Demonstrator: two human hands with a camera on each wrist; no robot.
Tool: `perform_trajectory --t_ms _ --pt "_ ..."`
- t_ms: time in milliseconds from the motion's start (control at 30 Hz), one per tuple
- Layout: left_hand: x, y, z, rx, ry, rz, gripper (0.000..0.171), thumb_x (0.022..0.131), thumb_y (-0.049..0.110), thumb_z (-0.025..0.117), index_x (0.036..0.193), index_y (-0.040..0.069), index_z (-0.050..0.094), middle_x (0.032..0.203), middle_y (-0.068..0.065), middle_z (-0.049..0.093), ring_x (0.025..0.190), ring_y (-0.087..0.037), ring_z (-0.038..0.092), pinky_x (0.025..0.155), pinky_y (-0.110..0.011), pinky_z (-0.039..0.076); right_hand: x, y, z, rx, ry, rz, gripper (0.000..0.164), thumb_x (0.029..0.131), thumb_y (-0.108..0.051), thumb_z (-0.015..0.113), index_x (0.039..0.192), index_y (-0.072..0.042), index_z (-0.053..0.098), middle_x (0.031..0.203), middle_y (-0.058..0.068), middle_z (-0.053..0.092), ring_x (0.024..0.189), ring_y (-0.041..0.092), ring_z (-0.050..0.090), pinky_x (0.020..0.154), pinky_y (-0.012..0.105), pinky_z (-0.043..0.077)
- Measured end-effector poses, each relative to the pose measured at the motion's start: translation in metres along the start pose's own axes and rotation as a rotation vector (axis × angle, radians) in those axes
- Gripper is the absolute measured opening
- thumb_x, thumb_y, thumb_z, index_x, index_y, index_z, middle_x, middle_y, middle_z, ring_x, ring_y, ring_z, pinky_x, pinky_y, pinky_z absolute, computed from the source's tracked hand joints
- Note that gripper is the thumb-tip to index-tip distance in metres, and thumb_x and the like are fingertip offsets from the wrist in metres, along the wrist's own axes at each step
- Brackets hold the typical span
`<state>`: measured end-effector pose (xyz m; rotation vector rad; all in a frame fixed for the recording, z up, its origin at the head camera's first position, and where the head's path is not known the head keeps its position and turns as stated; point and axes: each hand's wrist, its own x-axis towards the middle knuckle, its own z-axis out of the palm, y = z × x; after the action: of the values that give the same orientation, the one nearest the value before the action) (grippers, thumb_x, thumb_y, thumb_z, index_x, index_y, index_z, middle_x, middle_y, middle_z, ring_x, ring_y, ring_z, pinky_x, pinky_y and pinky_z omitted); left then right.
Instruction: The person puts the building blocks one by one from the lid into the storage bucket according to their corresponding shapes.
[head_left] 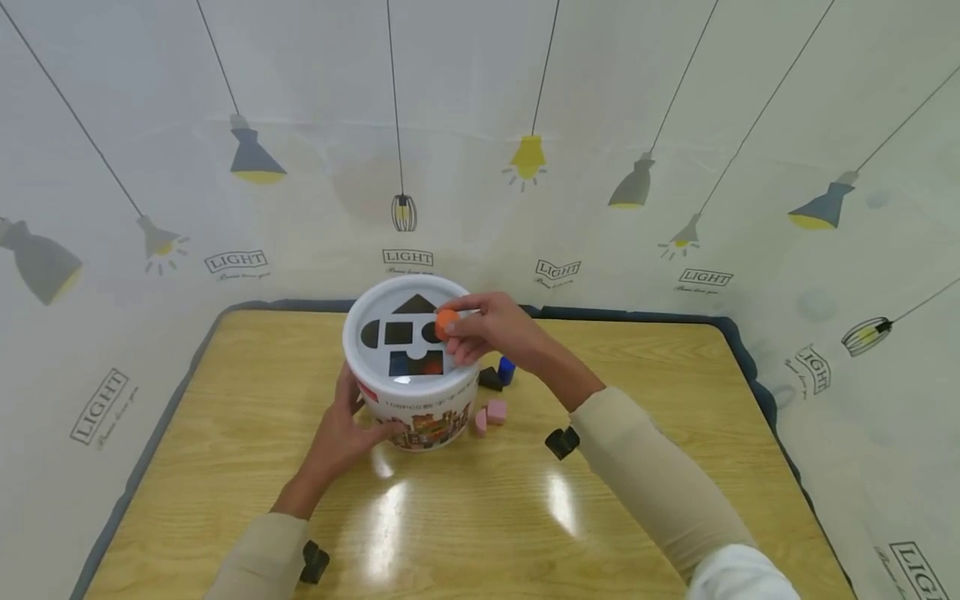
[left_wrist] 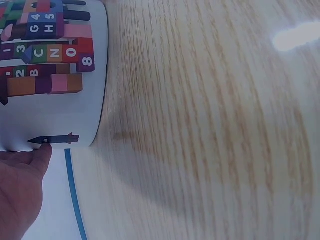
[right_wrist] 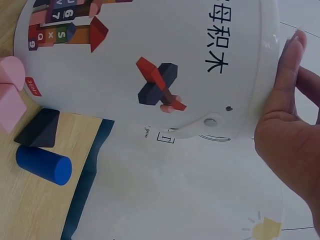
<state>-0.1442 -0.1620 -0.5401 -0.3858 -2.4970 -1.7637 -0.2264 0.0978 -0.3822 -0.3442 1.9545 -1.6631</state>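
A white lidded bucket (head_left: 375, 407) with printed toy blocks on its wall stands on the table. Its lid (head_left: 372, 367) has several shaped openings: a triangle, a half circle, a square, a round one and an arch. At the bucket's left side my left hand (head_left: 347, 440) holds it, thumb across the front and fingers round the side. Over the lid's right part, my right hand (head_left: 501, 330) pinches an orange block (head_left: 446, 322) with a rounded outline, right at the round opening and partly covering it. The right wrist view shows this hand by the lid rim; the orange block is hidden there.
Right of the bucket lie a blue cylinder (right_wrist: 44, 165), a black block (right_wrist: 41, 129), a pink block (right_wrist: 10, 106) and a rounded pink block (right_wrist: 11, 71). The wooden table (head_left: 660, 392) is bordered behind by a lamp-printed white curtain (head_left: 465, 150).
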Motion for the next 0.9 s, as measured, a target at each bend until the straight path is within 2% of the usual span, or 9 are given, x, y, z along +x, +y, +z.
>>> perform_trajectory --t_ms 167,400,633,900 --pt "0.000 -0.004 0.000 -0.010 0.000 0.000 0.127 0.069 0.027 0.090 0.155 0.040 -0.003 0.159 0.001 0.026 0.143 -0.031 0.031 0.112 -0.062 0.032 0.003 -0.005 0.003 -0.028 -0.018 0.007 0.041 0.093 -0.013 0.061 0.132 -0.001 0.056 0.084 0.017 0.071 0.065 0.020 0.068 0.066 0.038 0.063" --pt "0.000 -0.002 -0.001 -0.015 0.000 0.013 0.128 0.069 0.024 0.090 0.155 0.040 -0.003 0.159 0.002 0.025 0.143 -0.030 0.030 0.112 -0.063 0.032 0.009 -0.008 0.007 -0.018 -0.027 0.028 0.040 0.092 -0.013 0.064 0.130 -0.003 0.057 0.086 0.018 0.071 0.064 0.020 0.069 0.067 0.039 0.063" --pt "-0.004 0.029 -0.006 -0.029 -0.015 -0.003 0.126 0.070 0.013 0.088 0.156 0.037 -0.002 0.159 -0.012 0.026 0.142 -0.036 0.029 0.112 -0.063 0.031 0.012 -0.011 0.009 -0.062 -0.049 0.060 0.039 0.093 -0.014 0.065 0.130 -0.003 0.057 0.086 0.018 0.071 0.066 0.020 0.070 0.067 0.039 0.063" --pt "-0.004 0.031 -0.005 -0.012 -0.018 -0.017 0.125 0.071 0.015 0.087 0.156 0.035 -0.003 0.159 -0.014 0.026 0.143 -0.037 0.029 0.112 -0.063 0.032 0.011 -0.012 0.010 -0.082 -0.040 0.103 0.041 0.094 -0.015 0.065 0.133 -0.004 0.055 0.087 0.018 0.072 0.067 0.021 0.071 0.067 0.038 0.063"
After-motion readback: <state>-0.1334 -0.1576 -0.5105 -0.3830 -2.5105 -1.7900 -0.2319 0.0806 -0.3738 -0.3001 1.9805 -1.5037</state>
